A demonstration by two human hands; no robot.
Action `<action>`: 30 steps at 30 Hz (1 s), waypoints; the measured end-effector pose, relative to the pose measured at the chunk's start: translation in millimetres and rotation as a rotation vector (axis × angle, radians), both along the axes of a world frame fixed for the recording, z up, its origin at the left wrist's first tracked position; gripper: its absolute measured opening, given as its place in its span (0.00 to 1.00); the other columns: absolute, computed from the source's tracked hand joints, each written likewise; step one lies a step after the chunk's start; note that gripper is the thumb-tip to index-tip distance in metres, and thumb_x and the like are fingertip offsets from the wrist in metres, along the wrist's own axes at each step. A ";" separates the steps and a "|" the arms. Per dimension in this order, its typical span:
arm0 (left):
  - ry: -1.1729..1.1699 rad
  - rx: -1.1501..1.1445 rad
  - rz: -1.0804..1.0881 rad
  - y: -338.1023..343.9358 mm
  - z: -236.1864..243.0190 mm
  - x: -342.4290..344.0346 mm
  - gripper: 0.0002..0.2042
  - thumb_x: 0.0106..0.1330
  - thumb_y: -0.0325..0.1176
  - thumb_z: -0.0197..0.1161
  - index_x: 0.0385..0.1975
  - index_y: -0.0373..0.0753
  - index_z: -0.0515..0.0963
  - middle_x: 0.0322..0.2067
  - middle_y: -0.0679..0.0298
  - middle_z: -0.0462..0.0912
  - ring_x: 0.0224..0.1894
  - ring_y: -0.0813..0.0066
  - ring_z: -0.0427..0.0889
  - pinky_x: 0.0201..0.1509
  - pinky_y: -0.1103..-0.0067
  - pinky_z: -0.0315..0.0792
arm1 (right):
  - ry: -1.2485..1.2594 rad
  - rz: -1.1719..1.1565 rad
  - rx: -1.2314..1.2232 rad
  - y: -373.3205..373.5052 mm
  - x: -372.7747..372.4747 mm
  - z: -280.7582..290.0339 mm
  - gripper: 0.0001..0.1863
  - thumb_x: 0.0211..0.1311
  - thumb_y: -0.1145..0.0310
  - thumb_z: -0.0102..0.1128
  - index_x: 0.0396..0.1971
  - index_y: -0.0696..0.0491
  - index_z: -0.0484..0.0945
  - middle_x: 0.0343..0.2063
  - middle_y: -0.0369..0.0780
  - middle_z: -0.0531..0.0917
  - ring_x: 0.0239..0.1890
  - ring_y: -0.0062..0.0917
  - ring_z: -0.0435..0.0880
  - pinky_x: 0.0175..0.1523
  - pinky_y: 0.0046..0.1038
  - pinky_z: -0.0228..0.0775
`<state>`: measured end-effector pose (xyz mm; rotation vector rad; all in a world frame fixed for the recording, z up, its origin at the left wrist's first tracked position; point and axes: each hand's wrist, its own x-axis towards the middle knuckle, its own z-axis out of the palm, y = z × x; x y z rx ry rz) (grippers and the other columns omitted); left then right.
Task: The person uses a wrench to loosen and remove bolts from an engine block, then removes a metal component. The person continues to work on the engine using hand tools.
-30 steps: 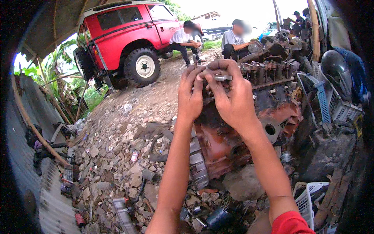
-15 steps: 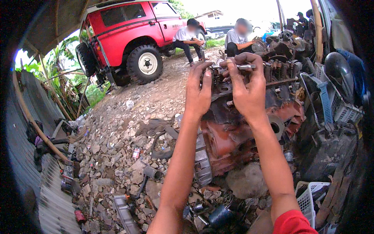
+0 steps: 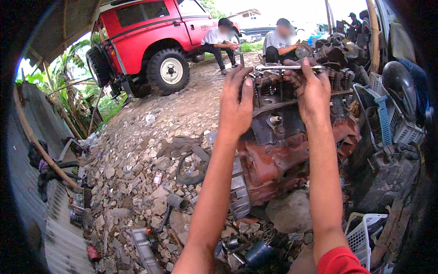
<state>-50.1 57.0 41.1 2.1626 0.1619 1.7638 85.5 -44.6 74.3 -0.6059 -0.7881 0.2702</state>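
A silver wrench [image 3: 285,67] lies level across the top of a red-brown engine block [image 3: 273,164]. My right hand [image 3: 315,93] grips its right end between thumb and fingers. The wrench's left end reaches the valve gear near a coiled valve spring [image 3: 267,85]. My left hand [image 3: 236,107] is at the left end of the cylinder head, with fingers curled and thumb raised beside the valve gear; what they hold, if anything, is hidden. Below the wrench, a spark plug [image 3: 275,119] sticks out of the head's dark side.
Stony ground surrounds the engine, with a metal cover [image 3: 146,251] and a blue cylinder [image 3: 259,254] near me. White plastic crates [image 3: 360,239] and greasy parts crowd the right. Beyond, two people [image 3: 280,43] sit near a red off-road vehicle [image 3: 150,41]. Corrugated sheet [image 3: 68,242] borders the left.
My right hand has moved right along the engine top, and the wrench now shows at fuller length between my hands. My left hand stays at the head's left end, slightly shifted.
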 end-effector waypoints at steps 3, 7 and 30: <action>-0.018 0.003 -0.011 -2.1 0.6 -0.8 0.16 0.74 0.35 0.49 0.53 0.33 0.76 0.55 0.45 0.74 0.60 0.48 0.73 0.66 0.65 0.63 | 0.029 0.182 -0.021 5.8 13.0 -7.2 0.11 0.76 0.67 0.48 0.46 0.61 0.71 0.43 0.51 0.84 0.37 0.28 0.85 0.45 0.27 0.79; -0.004 0.024 0.003 -0.1 0.1 -2.8 0.15 0.74 0.34 0.49 0.54 0.35 0.77 0.55 0.46 0.74 0.60 0.49 0.73 0.66 0.66 0.63 | 0.002 0.255 -0.057 5.0 19.1 -6.1 0.12 0.76 0.68 0.46 0.46 0.62 0.71 0.44 0.52 0.83 0.38 0.30 0.85 0.46 0.29 0.81; 0.008 0.046 0.016 -6.9 3.4 -2.0 0.13 0.74 0.30 0.49 0.50 0.33 0.76 0.50 0.49 0.76 0.56 0.53 0.75 0.64 0.67 0.65 | -0.036 0.172 -0.045 14.8 17.0 -2.7 0.15 0.78 0.64 0.44 0.47 0.64 0.66 0.40 0.55 0.84 0.39 0.38 0.88 0.46 0.34 0.84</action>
